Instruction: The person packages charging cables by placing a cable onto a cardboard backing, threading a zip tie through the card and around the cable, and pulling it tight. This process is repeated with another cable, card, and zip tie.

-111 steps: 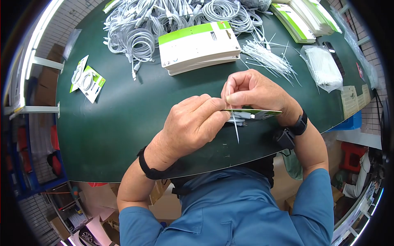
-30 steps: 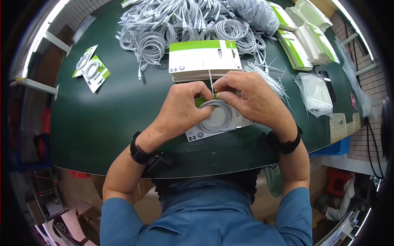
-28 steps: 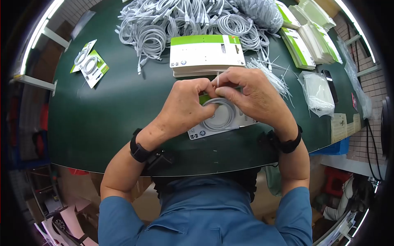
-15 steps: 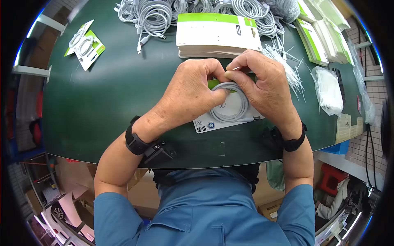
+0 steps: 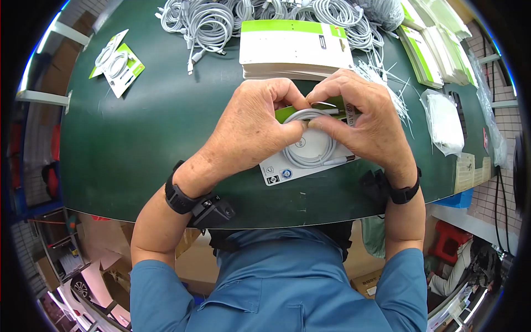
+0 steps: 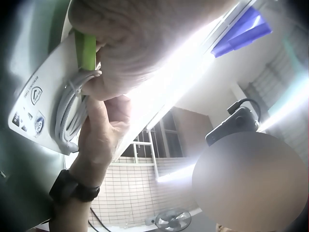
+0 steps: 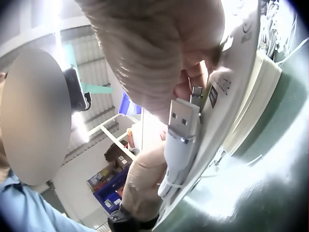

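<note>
A white card with a green top strip (image 5: 310, 163) lies tilted at the near side of the green table (image 5: 138, 144), and a coiled white cable (image 5: 310, 149) sits on it. My left hand (image 5: 287, 110) grips the card's green top edge with curled fingers. My right hand (image 5: 332, 115) pinches the card and the top of the coil, thumb on the cable. In the left wrist view a thin tie (image 6: 72, 87) binds the cable coil (image 6: 65, 116) to the card (image 6: 41, 96). The right wrist view shows the cable's USB plug (image 7: 181, 125) against the card (image 7: 236, 82).
A stack of blank cards (image 5: 296, 47) stands just beyond my hands, with a heap of loose white cables (image 5: 221, 14) behind it. Loose zip ties (image 5: 390, 91) and a plastic bag (image 5: 442, 119) lie to the right. Two finished packs (image 5: 116, 63) lie far left.
The card went from edge-on to flat, face up. The tie end that stuck up between my fingers a second ago no longer shows. Both hands have kept hold of the card's top.
</note>
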`<state>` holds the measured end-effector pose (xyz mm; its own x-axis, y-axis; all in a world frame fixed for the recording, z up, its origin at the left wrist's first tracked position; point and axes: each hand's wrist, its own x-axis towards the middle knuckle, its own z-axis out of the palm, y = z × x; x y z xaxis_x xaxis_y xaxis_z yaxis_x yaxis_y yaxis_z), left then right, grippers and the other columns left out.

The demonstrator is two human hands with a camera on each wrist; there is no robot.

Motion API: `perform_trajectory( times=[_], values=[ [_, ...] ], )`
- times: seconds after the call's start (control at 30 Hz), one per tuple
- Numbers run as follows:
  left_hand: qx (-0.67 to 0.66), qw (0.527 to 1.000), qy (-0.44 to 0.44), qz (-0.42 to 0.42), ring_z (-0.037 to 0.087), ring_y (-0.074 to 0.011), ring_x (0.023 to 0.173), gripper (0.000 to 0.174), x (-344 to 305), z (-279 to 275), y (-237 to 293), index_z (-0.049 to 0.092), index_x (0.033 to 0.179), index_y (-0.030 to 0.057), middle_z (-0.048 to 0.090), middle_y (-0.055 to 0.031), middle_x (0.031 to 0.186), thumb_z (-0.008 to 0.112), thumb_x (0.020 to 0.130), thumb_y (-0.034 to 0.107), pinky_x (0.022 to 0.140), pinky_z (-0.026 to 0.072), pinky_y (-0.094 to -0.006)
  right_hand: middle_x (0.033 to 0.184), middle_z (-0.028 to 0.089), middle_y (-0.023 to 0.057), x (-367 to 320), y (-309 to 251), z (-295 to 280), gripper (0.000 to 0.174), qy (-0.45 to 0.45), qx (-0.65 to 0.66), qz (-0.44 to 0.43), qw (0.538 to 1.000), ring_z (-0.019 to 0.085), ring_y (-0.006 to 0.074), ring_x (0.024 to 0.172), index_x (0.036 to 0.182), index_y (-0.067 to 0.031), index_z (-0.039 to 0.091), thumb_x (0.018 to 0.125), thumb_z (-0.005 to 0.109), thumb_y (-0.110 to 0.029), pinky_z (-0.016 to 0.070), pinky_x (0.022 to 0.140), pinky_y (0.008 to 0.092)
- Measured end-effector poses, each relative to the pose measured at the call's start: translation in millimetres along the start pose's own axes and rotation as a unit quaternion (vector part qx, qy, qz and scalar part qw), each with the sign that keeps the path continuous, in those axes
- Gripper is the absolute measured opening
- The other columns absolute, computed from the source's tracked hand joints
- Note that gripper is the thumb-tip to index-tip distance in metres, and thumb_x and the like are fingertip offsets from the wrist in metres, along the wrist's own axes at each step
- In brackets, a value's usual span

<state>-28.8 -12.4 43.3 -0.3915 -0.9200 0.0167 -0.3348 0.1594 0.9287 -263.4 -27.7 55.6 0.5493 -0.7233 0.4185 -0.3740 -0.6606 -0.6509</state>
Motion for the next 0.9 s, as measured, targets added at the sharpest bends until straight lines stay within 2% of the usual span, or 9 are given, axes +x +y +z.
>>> perform_trajectory(
  times=[0.17, 0.43, 0.67, 0.9],
  values=[
    [-0.028, 1.0, -0.012, -0.008, 0.071, -0.0072, 0.095, 0.017, -0.2, -3.3, 8.1, 0.075, 0.103, -0.0054, 0.079, -0.0046, 0.098, 0.079, 0.088, 0.001, 0.088, 0.0603, -0.0268, 0.097, 0.078, 0.0082, 2.4, -10.2, -9.6, 0.022, -0.005, 0.013, 0.03, 0.999, 0.075, 0.0241, 0.087, 0.103, -0.0054, 0.079, 0.083, 0.087, -0.005, 0.0586, 0.075, 0.0366],
    [0.049, 0.997, 0.02, 0.058, 0.071, -0.0082, 0.093, 0.015, 0.4, 1.1, 15.8, 0.074, 0.1, -0.0039, 0.077, -0.005, 0.093, 0.076, 0.086, -0.001, 0.09, 0.0608, -0.0283, 0.089, 0.076, 0.0085, 2.2, -4.5, -2.4, 0.011, 0.064, -0.015, -0.035, 0.997, 0.073, 0.0244, 0.082, 0.098, -0.004, 0.077, 0.089, 0.084, -0.005, 0.057, 0.073, 0.0364],
    [0.044, 0.997, 0.016, 0.066, 0.069, -0.0077, 0.099, 0.015, 2.4, -2.1, 21.2, 0.071, 0.1, -0.0029, 0.075, -0.004, 0.097, 0.074, 0.086, -0.001, 0.098, 0.0592, -0.0288, 0.086, 0.073, 0.0097, 9.2, -6.9, 3.9, 0.009, 0.13, -0.07, -0.107, 0.983, 0.074, 0.0281, 0.081, 0.094, -0.0047, 0.075, 0.089, 0.083, -0.004, 0.0574, 0.072, 0.0392],
    [0.034, 0.998, 0.015, 0.057, 0.068, -0.0069, 0.098, 0.015, 2.1, 0.3, 22.4, 0.07, 0.1, -0.0025, 0.075, -0.0033, 0.098, 0.074, 0.085, -0.003, 0.1, 0.0586, -0.0288, 0.086, 0.074, 0.0091, 10.1, -5.9, 6.7, 0.011, 0.149, -0.09, -0.124, 0.977, 0.074, 0.0279, 0.078, 0.092, -0.0056, 0.073, 0.089, 0.083, -0.005, 0.0577, 0.068, 0.0387]
  ],
)
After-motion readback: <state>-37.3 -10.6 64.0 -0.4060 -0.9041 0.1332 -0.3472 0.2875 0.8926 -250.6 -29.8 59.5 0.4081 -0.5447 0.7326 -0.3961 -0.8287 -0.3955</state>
